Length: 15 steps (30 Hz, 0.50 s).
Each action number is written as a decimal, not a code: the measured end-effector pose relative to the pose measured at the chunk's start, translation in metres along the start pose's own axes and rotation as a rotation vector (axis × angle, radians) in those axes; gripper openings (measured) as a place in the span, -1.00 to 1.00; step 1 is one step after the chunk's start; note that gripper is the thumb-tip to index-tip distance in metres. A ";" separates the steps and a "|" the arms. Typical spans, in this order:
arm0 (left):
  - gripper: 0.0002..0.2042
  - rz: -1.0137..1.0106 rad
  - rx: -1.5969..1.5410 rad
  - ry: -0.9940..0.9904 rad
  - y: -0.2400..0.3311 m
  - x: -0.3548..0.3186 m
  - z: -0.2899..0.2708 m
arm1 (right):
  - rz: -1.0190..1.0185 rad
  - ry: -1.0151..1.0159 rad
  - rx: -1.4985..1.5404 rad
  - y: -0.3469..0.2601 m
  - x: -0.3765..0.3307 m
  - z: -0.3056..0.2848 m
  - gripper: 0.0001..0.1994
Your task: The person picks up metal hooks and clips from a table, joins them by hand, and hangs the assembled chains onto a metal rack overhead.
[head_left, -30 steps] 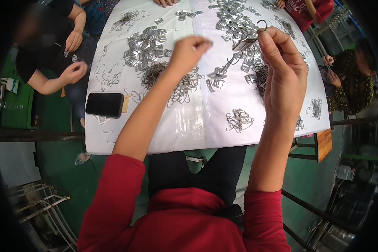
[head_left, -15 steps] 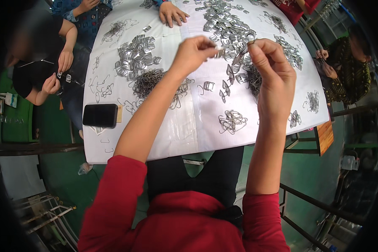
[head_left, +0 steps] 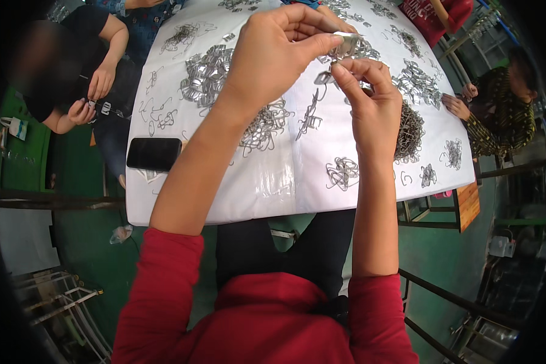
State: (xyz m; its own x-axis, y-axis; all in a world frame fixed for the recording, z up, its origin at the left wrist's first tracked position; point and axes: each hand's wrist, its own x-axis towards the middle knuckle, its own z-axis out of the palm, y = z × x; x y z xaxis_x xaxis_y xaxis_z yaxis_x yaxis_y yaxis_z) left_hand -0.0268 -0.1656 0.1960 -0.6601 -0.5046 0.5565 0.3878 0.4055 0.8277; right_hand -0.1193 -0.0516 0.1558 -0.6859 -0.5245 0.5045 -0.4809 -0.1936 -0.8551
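Observation:
My left hand (head_left: pixel 270 57) is raised over the far middle of the table, pinching a shiny flat metal buckle (head_left: pixel 347 45) between thumb and fingers. Just below and to its right, the thumb and forefinger of my right hand (head_left: pixel 373 103) are pressed together on a small thin metal piece, mostly hidden, that looks like a wire hook. Another buckle (head_left: pixel 323 77) shows beside the right thumb; whether it is joined to that piece I cannot tell. Below it, a string of thin metal pieces (head_left: pixel 310 118) hangs or lies over the white cloth.
On the white-covered table (head_left: pixel 267 200) are a heap of buckles (head_left: pixel 206 76), a pile of wire hooks (head_left: pixel 410 133), a smaller hook cluster (head_left: pixel 343 173) and a black phone (head_left: pixel 154 154). Other people work around it, one at left (head_left: pixel 60 67), another at right (head_left: pixel 497 100).
My left hand has moved up and right, bringing a buckle close to my right hand. The right hand has shifted left and slightly down. The hanging string has swung left.

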 end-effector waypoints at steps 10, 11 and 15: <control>-0.84 -0.068 0.090 0.063 0.051 -0.008 -0.033 | 0.260 -0.383 -0.830 0.130 -0.041 0.023 -0.88; -0.83 0.037 0.127 0.030 0.055 -0.011 -0.035 | 0.266 -0.414 -0.883 0.138 -0.045 0.026 -0.88; -0.69 -0.047 0.142 -0.100 0.066 -0.027 -0.076 | 0.129 -0.473 -1.097 0.161 -0.059 0.035 -0.84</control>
State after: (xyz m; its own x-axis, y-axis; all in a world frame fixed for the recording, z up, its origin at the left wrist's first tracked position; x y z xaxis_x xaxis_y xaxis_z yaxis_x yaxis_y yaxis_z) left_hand 0.0655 -0.1837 0.2413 -0.7389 -0.4497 0.5018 0.2653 0.4904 0.8301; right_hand -0.1372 -0.0811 -0.0154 -0.6051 -0.7851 0.1322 -0.7899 0.5712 -0.2231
